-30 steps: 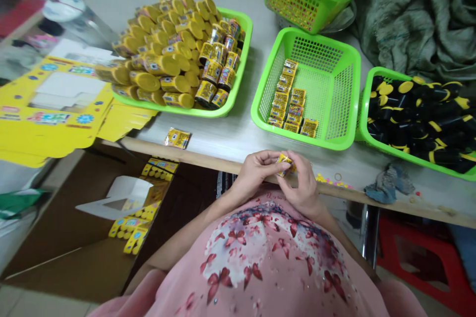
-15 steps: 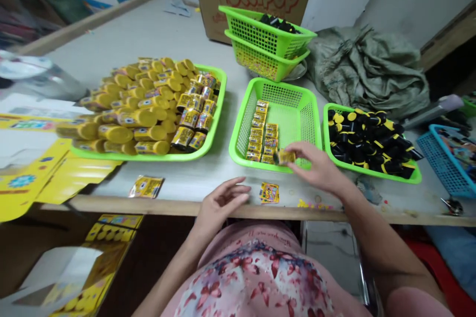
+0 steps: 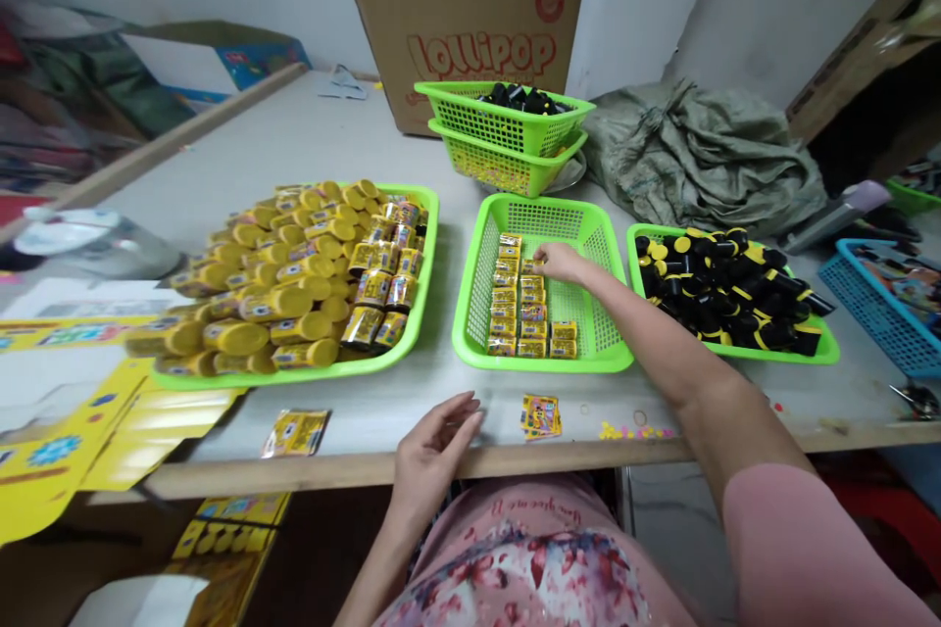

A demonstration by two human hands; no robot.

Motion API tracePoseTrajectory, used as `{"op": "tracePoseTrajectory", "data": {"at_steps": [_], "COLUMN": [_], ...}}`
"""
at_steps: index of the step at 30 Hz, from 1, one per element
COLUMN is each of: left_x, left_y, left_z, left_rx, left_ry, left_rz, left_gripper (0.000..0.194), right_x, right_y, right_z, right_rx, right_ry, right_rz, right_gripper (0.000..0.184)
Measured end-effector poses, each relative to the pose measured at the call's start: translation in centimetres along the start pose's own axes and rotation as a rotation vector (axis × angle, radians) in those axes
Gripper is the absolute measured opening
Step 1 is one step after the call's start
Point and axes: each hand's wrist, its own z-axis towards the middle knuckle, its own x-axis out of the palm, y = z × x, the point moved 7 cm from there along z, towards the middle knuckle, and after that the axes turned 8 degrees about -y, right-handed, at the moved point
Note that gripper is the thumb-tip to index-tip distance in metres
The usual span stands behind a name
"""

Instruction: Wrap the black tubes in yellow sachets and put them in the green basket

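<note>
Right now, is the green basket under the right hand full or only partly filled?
Partly filled: the green basket holds yellow packets in rows, with bare mesh floor showing around them.

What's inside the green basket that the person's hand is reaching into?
The green plastic basket holds small yellow packets lined up in rows, with the right hand at the far end of one row. Whatever lies beneath the packets is hidden.

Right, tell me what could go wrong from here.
The right hand reaches into the green plastic mesh basket, so its fingers could disturb the tidy rows of yellow foil packets. A loose yellow foil packet lies close to the table's wooden front edge and could slide off if the left hand brushes it.
</note>
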Motion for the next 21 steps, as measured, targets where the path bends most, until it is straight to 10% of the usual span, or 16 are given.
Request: {"op": "tracePoseTrajectory", "data": {"at_steps": [13, 18, 21], "left_x": [0.2, 0.3, 0.9], "left_y": [0.9, 0.3, 0.1], "left_z": [0.1, -0.2, -0.3], "left_rx": [0.031, 0.004, -0.012], "left_ry": [-0.046, -0.049, -0.047], "left_rz": [0.024, 0.068, 0.061], "left_gripper": [0.055, 0.051, 0.049], "right_x": [-3.7, -7.5, -6.3], "right_y": [0.4, 1.1, 2.6], "right_z": [-3.3, -13.3, -20.8], "right_rx": [-0.088, -0.218, -0.337], "right_ry": [-0.109, -0.353, -0.359], "right_rz": [-0.006, 0.188, 0.279], "right_gripper": [0.032, 0.016, 0.016]}}
